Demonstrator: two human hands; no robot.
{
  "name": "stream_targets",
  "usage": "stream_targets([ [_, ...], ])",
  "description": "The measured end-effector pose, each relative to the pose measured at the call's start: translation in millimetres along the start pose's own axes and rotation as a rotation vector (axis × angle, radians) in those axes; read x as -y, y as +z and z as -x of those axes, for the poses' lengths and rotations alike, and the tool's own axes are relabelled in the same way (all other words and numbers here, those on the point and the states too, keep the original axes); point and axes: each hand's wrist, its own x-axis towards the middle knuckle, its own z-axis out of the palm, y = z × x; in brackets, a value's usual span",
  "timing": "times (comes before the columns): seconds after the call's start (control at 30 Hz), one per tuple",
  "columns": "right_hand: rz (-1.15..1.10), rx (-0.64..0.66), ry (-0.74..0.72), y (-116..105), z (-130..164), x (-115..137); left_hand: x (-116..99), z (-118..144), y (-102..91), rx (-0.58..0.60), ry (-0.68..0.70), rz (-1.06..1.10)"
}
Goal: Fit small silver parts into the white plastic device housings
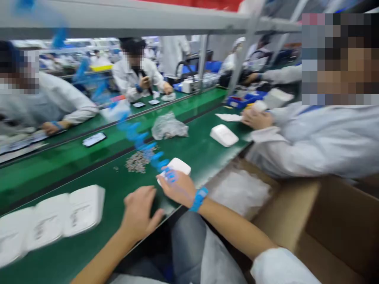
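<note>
My right hand [179,188] is closed on a white plastic casing [181,165], low over the green work surface near its front edge. The hand covers much of the casing. Round that wrist sits a blue strap [198,199], and a blue coiled cord [137,138] runs past the hand up to the left. My left hand [138,213] rests at the table edge, thumb apart from the fingers, holding nothing. Left of it, several white casings [84,209] stand in a row with dark markings. A pile of small metallic parts [137,161] lies just beyond my hands.
A crumpled clear plastic bag [169,127] and another white casing [224,135] lie on the green table [118,197]. At right, a co-worker's hands [257,118] hold a white piece. An open cardboard box [284,213] stands beside my right arm. A grey beam [133,17] crosses overhead.
</note>
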Motion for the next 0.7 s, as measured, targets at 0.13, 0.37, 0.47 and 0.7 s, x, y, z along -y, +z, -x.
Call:
stream_targets([
  [0.13, -0.13, -0.065, -0.095, 2, -88, -40, -9, -2, 3.4, 0.044, 0.055, 0.025],
  [0.37, -0.165, 0.084, -0.337, 61, -170, -99, -10, -13, 11.3, 0.086, 0.004, 0.032],
  [0.47, -0.18, 0.095, -0.4, 76, -168, -99, -4, -12, 10.1, 0.086, 0.019, 0.074],
  [0.7, -0.232, 0.117, -0.341, 81, -167, -95, 33, -25, 14.5, 0.148, 0.162, 0.16],
])
